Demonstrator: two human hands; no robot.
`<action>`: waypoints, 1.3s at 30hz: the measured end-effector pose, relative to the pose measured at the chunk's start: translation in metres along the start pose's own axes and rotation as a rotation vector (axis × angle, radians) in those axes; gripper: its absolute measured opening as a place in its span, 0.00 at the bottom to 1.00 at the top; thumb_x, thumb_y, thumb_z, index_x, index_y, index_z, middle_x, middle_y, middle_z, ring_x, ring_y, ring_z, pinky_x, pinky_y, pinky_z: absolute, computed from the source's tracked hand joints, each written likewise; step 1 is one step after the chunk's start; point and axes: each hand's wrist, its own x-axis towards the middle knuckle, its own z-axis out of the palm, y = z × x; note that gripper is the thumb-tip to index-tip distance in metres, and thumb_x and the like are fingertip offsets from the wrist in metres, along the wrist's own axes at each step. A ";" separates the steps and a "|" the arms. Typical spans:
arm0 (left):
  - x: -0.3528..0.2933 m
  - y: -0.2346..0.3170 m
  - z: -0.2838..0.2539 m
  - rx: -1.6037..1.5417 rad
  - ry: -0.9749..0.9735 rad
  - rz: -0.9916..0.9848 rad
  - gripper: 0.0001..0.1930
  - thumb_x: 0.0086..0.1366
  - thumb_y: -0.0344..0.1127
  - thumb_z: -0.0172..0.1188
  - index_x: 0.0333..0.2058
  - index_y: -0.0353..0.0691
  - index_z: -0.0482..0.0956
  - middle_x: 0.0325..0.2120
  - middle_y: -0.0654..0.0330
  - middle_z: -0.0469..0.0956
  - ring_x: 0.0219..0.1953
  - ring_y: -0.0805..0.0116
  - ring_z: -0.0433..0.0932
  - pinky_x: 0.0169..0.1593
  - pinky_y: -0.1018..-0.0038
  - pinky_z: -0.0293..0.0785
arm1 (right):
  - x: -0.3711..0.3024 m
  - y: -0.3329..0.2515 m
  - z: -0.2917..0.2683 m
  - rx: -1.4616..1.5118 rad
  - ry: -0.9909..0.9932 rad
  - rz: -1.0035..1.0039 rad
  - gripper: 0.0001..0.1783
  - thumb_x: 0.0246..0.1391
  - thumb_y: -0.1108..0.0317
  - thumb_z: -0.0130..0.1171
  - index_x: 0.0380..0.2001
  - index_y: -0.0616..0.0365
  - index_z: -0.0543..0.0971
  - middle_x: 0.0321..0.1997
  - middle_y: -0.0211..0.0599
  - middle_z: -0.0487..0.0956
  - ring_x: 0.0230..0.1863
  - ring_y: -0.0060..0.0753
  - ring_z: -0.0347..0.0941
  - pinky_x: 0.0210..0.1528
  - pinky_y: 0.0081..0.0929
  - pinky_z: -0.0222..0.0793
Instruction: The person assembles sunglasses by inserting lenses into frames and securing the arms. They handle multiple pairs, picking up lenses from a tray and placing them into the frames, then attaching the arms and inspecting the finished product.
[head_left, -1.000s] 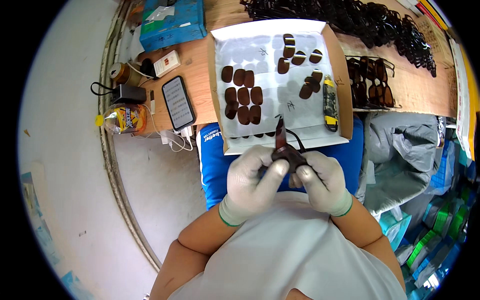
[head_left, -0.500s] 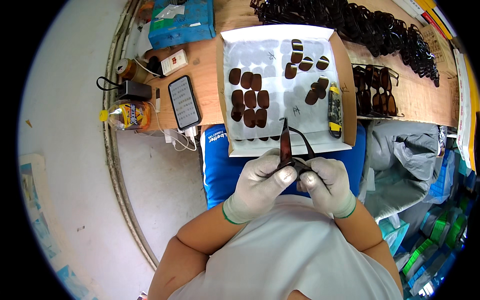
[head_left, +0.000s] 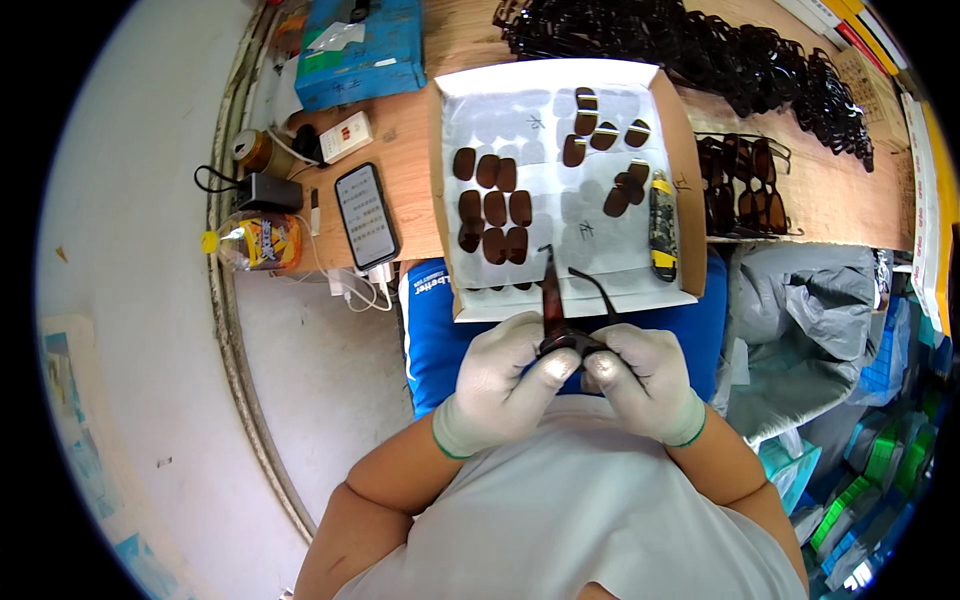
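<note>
Between gloved hands: dark sunglasses frame (head_left: pixel 560 330), temples unfolded.

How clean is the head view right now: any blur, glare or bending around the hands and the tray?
Head view: even light, no glare. The left hand, right hand and glasses frame between them look sharp. The shallow tray of brown lenses bows from the fisheye. The bench edge curves strongly near the black rim.

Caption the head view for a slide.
Two gloved hands, left hand and right hand, grip a dark sunglasses frame above a lens tray.
</note>
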 end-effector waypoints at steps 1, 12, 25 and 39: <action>0.001 0.002 -0.004 0.066 -0.033 -0.006 0.08 0.69 0.33 0.60 0.38 0.33 0.81 0.30 0.53 0.78 0.30 0.61 0.78 0.36 0.70 0.74 | 0.000 -0.002 -0.002 0.014 -0.027 0.034 0.11 0.65 0.67 0.56 0.39 0.66 0.80 0.26 0.41 0.78 0.24 0.39 0.75 0.29 0.30 0.71; 0.014 0.026 -0.014 -0.188 -0.182 0.021 0.09 0.70 0.32 0.59 0.37 0.30 0.83 0.29 0.55 0.81 0.30 0.67 0.78 0.35 0.72 0.74 | -0.009 -0.001 -0.014 -0.008 -0.207 -0.071 0.12 0.64 0.68 0.55 0.46 0.65 0.79 0.25 0.35 0.79 0.24 0.36 0.78 0.30 0.28 0.73; 0.019 0.032 -0.012 -0.227 -0.056 -0.030 0.14 0.71 0.36 0.59 0.34 0.28 0.82 0.28 0.54 0.82 0.28 0.69 0.79 0.33 0.73 0.74 | 0.002 -0.003 -0.008 0.130 -0.198 -0.083 0.09 0.64 0.70 0.54 0.42 0.64 0.78 0.25 0.36 0.80 0.24 0.40 0.78 0.29 0.30 0.73; 0.018 0.018 -0.020 -0.402 0.065 -0.246 0.21 0.72 0.48 0.60 0.37 0.30 0.82 0.25 0.63 0.78 0.27 0.79 0.70 0.32 0.80 0.66 | 0.013 -0.005 -0.003 0.643 -0.221 0.136 0.12 0.61 0.80 0.51 0.48 0.67 0.68 0.32 0.36 0.77 0.33 0.22 0.71 0.39 0.26 0.71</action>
